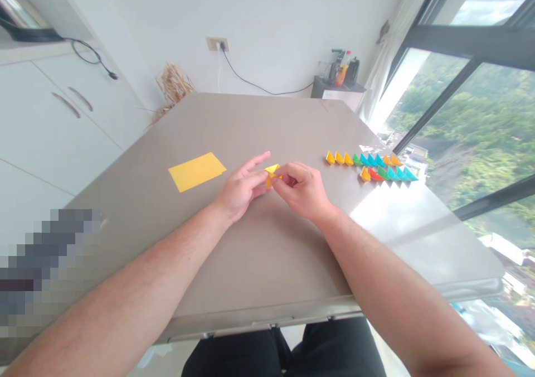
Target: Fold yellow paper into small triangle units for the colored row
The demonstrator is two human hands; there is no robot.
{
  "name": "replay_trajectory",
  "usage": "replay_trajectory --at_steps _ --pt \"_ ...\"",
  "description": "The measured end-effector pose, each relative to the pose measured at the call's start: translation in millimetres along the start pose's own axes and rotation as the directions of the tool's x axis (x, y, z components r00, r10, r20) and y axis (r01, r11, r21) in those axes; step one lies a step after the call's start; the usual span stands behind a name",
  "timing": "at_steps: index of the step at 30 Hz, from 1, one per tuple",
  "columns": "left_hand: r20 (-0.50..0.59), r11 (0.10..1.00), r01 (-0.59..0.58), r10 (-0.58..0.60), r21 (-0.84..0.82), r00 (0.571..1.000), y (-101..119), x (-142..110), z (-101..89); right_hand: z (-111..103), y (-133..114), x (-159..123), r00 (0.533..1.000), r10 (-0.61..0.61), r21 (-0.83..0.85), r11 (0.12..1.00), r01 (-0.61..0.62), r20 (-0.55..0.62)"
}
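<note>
Fold: small yellow paper (272, 169), between both hands, above the bench (251, 126).
Left hand (240, 193): at the fold's left, thumb and fingers pinching it, forefinger stretched out past it.
Right hand (304, 190): at the fold's right, thumb and fingertips pinching it, other fingers curled.
Sheets (196, 172): yellow, left of the fold, just beyond the left hand.
Boats (348, 158): two coloured rows, well right of the fold, their right ends near the bench's window-side edge.
Room: open bench beyond the fold, to the far edge.
</note>
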State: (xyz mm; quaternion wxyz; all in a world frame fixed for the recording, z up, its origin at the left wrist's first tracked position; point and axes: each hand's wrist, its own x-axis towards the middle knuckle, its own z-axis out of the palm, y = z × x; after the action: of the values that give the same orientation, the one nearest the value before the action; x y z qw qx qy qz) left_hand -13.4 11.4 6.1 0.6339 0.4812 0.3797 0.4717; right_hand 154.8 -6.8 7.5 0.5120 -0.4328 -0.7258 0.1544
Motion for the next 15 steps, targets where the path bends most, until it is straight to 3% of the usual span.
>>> replay_trajectory --at_steps 5,15 --pt "0.03 0.959 -0.234 0.233 0.159 0.972 -2.2 -2.2 -2.2 -1.7 -1.6 1.9 0.995 0.093 0.033 0.995 -0.095 0.04" --pt "0.015 0.914 -0.306 0.313 0.266 0.949 -2.4 -4.5 0.1 -4.0 -3.3 3.6 0.993 0.118 0.02 0.993 -0.119 0.023"
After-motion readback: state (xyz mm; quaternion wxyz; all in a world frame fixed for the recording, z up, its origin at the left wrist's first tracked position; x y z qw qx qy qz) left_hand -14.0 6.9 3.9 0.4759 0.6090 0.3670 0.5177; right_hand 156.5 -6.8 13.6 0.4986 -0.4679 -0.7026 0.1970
